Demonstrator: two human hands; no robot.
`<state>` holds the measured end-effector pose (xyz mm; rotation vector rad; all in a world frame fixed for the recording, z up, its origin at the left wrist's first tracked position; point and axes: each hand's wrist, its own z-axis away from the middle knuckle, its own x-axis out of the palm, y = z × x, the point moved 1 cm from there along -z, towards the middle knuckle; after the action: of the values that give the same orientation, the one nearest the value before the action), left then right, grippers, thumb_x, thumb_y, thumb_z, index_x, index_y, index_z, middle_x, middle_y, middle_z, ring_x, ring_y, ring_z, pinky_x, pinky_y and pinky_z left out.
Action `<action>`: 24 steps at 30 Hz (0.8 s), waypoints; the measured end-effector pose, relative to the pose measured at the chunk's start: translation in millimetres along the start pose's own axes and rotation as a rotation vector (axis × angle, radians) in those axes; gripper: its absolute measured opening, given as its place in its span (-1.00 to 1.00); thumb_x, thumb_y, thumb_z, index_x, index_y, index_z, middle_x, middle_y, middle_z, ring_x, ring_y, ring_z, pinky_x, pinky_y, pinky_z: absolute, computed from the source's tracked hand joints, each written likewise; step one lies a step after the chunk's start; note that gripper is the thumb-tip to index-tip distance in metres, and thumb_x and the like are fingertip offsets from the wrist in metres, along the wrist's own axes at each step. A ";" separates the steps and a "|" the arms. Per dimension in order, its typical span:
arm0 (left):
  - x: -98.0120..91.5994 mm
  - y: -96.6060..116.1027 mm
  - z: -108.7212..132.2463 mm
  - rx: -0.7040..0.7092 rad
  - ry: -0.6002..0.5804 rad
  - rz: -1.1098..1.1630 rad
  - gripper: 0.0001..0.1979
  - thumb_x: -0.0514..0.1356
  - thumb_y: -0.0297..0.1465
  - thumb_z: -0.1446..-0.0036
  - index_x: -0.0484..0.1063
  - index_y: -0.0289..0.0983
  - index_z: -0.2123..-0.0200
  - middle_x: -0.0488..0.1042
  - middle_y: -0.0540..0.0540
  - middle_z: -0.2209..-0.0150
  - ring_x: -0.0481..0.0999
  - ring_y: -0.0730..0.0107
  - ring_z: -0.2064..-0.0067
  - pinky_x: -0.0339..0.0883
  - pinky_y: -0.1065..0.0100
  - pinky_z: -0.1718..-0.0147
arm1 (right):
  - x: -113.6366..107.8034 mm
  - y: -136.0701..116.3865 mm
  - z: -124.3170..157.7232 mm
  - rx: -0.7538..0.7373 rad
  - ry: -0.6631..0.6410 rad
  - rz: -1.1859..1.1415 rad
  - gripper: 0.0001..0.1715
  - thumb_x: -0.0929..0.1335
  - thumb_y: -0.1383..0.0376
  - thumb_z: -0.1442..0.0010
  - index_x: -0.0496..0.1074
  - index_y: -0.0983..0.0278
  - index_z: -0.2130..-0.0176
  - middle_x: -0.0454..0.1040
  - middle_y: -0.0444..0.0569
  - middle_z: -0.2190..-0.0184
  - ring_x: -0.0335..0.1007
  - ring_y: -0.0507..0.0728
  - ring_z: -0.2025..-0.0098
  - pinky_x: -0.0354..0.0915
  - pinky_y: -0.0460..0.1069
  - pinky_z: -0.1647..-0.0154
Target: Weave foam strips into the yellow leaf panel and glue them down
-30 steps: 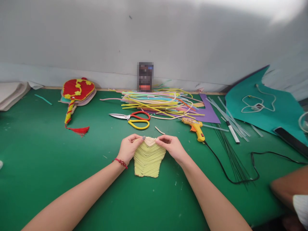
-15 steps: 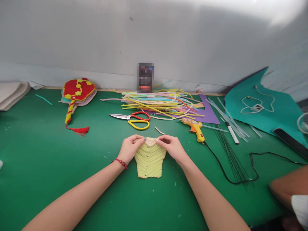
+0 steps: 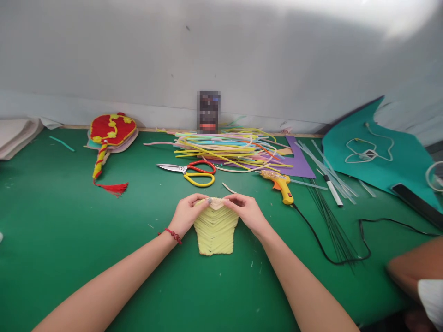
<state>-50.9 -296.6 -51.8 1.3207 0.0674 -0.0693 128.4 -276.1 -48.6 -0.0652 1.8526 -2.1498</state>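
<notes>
A pale yellow panel of fuzzy pipe cleaners (image 3: 216, 233), laid in a V pattern with a whitish patch at its top, is between my hands over the green table (image 3: 145, 286). My left hand (image 3: 189, 211) pinches its upper left edge, thumb on top. At the upper right edge my right hand (image 3: 246, 211) grips it the same way, with the fingers partly hidden behind. Just beyond lies a short cream pipe cleaner piece (image 3: 228, 188). Scissors (image 3: 188, 171) with one red and one yellow handle rest past my left hand, blades pointing left.
A pile of coloured pipe cleaners (image 3: 228, 150) lies at the back before a propped phone (image 3: 208, 110). To the right are a yellow glue gun (image 3: 282, 186), its black cord, glue sticks (image 3: 334, 170) and a marker (image 3: 334, 191). A red fan (image 3: 112, 129) sits left. Another person's arm (image 3: 411, 260) shows right.
Almost nothing differs. Both hands keep their hold at the panel's top edge, and the view has shifted very slightly.
</notes>
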 end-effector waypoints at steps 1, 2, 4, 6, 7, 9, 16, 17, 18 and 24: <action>-0.1 0.0 -0.2 0.025 -0.014 -0.036 -0.64 0.26 -0.18 0.14 0.46 -0.31 0.31 0.56 -0.11 0.32 0.52 0.27 0.28 0.39 0.35 0.30 | 0.4 0.4 0.0 -0.001 0.012 0.008 -0.68 0.41 0.09 0.07 0.49 0.29 0.37 0.51 -0.05 0.41 0.37 0.08 0.36 0.26 -0.03 0.31; -0.2 0.1 -0.2 0.050 -0.025 -0.076 -0.64 0.28 -0.20 0.16 0.46 -0.30 0.30 0.56 -0.10 0.30 0.52 0.27 0.27 0.39 0.35 0.29 | 0.8 0.9 0.0 -0.002 0.021 0.016 -0.68 0.41 0.09 0.07 0.48 0.29 0.39 0.49 -0.06 0.44 0.36 0.07 0.38 0.25 -0.04 0.34; -0.2 0.1 -0.1 0.086 -0.043 -0.149 -0.65 0.30 -0.22 0.19 0.46 -0.29 0.30 0.55 -0.09 0.29 0.52 0.26 0.26 0.39 0.34 0.28 | 1.5 1.9 0.1 -0.003 0.025 0.029 -0.68 0.41 0.09 0.07 0.48 0.30 0.41 0.47 -0.08 0.49 0.33 0.06 0.43 0.23 -0.05 0.40; -0.1 -0.1 0.3 0.093 -0.042 -0.182 -0.66 0.29 -0.22 0.19 0.45 -0.29 0.32 0.55 -0.08 0.30 0.51 0.26 0.26 0.39 0.34 0.28 | 2.1 2.1 0.5 -0.007 0.017 0.037 -0.68 0.40 0.08 0.06 0.48 0.30 0.41 0.46 -0.09 0.50 0.33 0.05 0.44 0.22 -0.06 0.41; 0.1 -0.3 0.6 0.091 -0.040 -0.186 -0.66 0.29 -0.22 0.18 0.45 -0.29 0.32 0.55 -0.08 0.31 0.51 0.26 0.26 0.39 0.34 0.28 | 2.4 1.8 0.8 -0.006 0.012 0.040 -0.68 0.40 0.08 0.06 0.48 0.29 0.41 0.47 -0.09 0.49 0.33 0.05 0.43 0.23 -0.06 0.40; 0.4 -0.4 0.9 0.084 -0.032 -0.186 -0.65 0.28 -0.21 0.18 0.45 -0.29 0.31 0.54 -0.08 0.30 0.51 0.26 0.26 0.39 0.33 0.28 | 3.2 1.0 1.8 0.001 -0.001 0.045 -0.67 0.42 0.09 0.09 0.47 0.29 0.38 0.49 -0.08 0.45 0.36 0.07 0.39 0.25 -0.04 0.35; 0.3 0.5 0.3 0.085 -0.035 -0.142 -0.64 0.28 -0.22 0.20 0.44 -0.30 0.30 0.55 -0.09 0.31 0.51 0.26 0.26 0.40 0.33 0.29 | 8.4 -0.8 5.7 0.002 -0.052 0.021 -0.64 0.45 0.13 0.13 0.43 0.29 0.34 0.51 -0.05 0.37 0.41 0.11 0.32 0.29 -0.03 0.30; 0.3 1.1 0.4 0.089 -0.039 -0.139 -0.64 0.28 -0.23 0.20 0.45 -0.29 0.30 0.55 -0.09 0.30 0.51 0.25 0.26 0.40 0.32 0.28 | 8.8 -0.9 6.2 -0.002 -0.052 0.023 -0.66 0.44 0.13 0.12 0.43 0.29 0.35 0.51 -0.06 0.38 0.41 0.11 0.33 0.29 -0.03 0.31; 0.2 1.7 0.5 0.088 -0.041 -0.135 -0.65 0.28 -0.23 0.19 0.45 -0.29 0.30 0.55 -0.09 0.30 0.51 0.26 0.26 0.40 0.32 0.28 | 9.2 -1.2 6.6 -0.005 -0.051 0.025 -0.67 0.44 0.14 0.11 0.43 0.29 0.36 0.51 -0.06 0.39 0.41 0.11 0.33 0.29 -0.03 0.31; -0.1 3.8 2.4 0.013 -0.003 -0.104 -0.69 0.25 -0.16 0.15 0.46 -0.31 0.42 0.54 -0.07 0.43 0.50 0.30 0.38 0.37 0.39 0.42 | 10.3 -4.8 7.8 -0.012 -0.050 0.037 -0.66 0.45 0.15 0.12 0.44 0.28 0.33 0.52 -0.06 0.36 0.43 0.13 0.29 0.32 0.00 0.26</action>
<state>-50.6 -298.0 -47.6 1.3295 0.1332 -0.1601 119.5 -285.6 -44.3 -0.0860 1.8244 -2.0928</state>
